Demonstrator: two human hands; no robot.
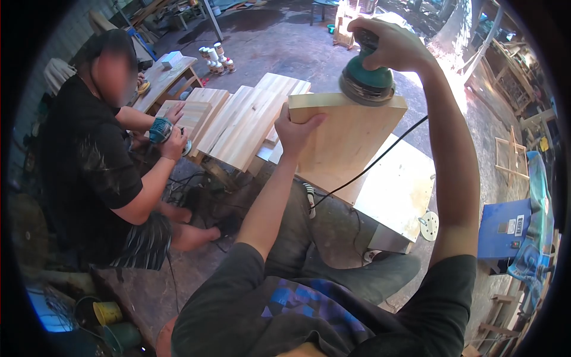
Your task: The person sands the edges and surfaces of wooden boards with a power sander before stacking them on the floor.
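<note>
A thick wooden board point(342, 140) stands on edge in front of me, leaning a little. My left hand point(297, 128) grips its left side, thumb on the near face and fingers behind. Over the board's top edge, my right hand point(386, 44) is wrapped round a green orbital sander point(367, 77). The sander's round pad rests on that top edge near the right corner. From the sander a black cord point(375, 160) runs down across the board. Below the board is a pale work surface point(395, 190).
At my left a person point(95, 160) holds a teal power sander point(160, 129) on a board. Several pale wooden panels point(244, 122) lie between us. A perforated sanding disc point(429, 226) hangs at the work surface's edge. A blue machine point(504, 229) stands right; buckets point(107, 312) sit lower left.
</note>
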